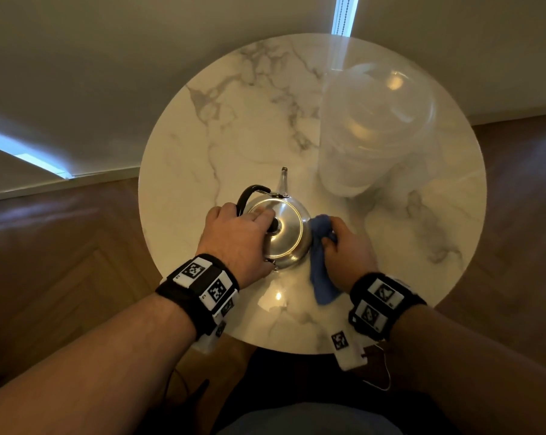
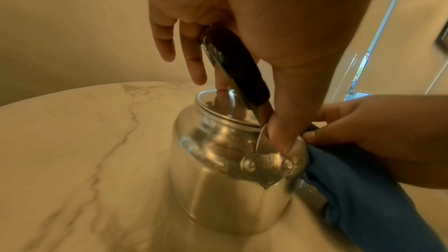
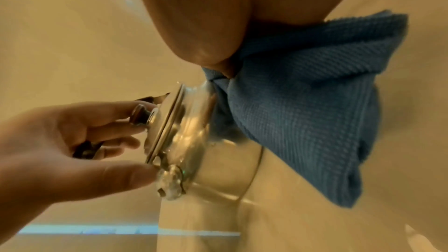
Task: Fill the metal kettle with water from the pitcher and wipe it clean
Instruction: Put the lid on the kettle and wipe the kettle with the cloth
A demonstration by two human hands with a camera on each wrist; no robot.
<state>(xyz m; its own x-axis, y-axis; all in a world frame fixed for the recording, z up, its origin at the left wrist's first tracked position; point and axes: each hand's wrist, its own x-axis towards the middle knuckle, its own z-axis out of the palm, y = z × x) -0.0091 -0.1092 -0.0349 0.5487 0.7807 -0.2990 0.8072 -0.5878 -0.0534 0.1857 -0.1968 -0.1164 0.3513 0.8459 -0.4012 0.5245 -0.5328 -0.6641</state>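
No readable text anywhere; the wristbands [image 1: 202, 287] bear only square black-and-white markers.

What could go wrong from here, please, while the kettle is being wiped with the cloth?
1. The left hand only steadies the metal kettle from above; a sideways push from the blue cloth might slide it on the smooth marble table.
2. The cloth's loose tail could drag across the tabletop.

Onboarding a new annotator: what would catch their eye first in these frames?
The shiny kettle near the table's front edge, lid on, with the left hand resting over its top and folded handle. Next, the blue cloth the right hand presses to the kettle's right side. Behind stands a big clear pitcher.
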